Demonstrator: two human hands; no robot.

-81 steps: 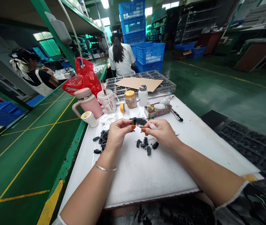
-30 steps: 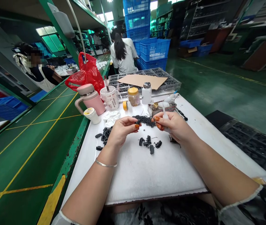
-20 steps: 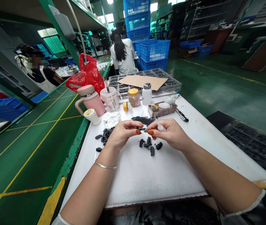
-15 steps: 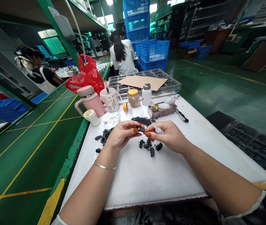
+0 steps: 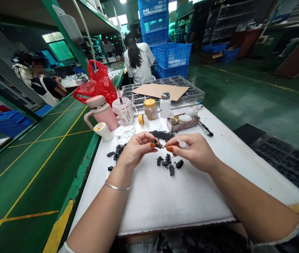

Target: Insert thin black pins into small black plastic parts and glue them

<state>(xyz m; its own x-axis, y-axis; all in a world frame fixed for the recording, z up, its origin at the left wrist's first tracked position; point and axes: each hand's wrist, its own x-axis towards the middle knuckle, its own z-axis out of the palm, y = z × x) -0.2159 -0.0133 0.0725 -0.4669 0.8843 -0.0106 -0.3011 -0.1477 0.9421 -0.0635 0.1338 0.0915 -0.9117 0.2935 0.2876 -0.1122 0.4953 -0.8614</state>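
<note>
My left hand (image 5: 137, 149) pinches a small black plastic part (image 5: 157, 143) between thumb and fingertips, over the white tabletop. Facing it, my right hand (image 5: 191, 151) is closed around a small translucent white squeeze bottle (image 5: 183, 144). Its thumb and forefinger meet close to the part's right end; whether they also hold something tiny there, I cannot make out. Below the hands lie several loose black parts (image 5: 171, 170). Behind them spreads a heap of tiny black pieces (image 5: 162, 135). Another pile of black parts (image 5: 118, 151) sits left of my left wrist.
Along the back stand a pink mug (image 5: 104, 116), a patterned cup (image 5: 124, 111), a yellow-lidded jar (image 5: 150, 109), a white pump bottle (image 5: 165, 107) and a small box (image 5: 183, 123). A black-handled cutter (image 5: 206, 129) lies at right. Co-workers (image 5: 140, 63) sit beyond.
My right hand, with the squeeze bottle, has shifted slightly right, widening the space between its fingertips and the black part. The left hand stays nearly in place.
</note>
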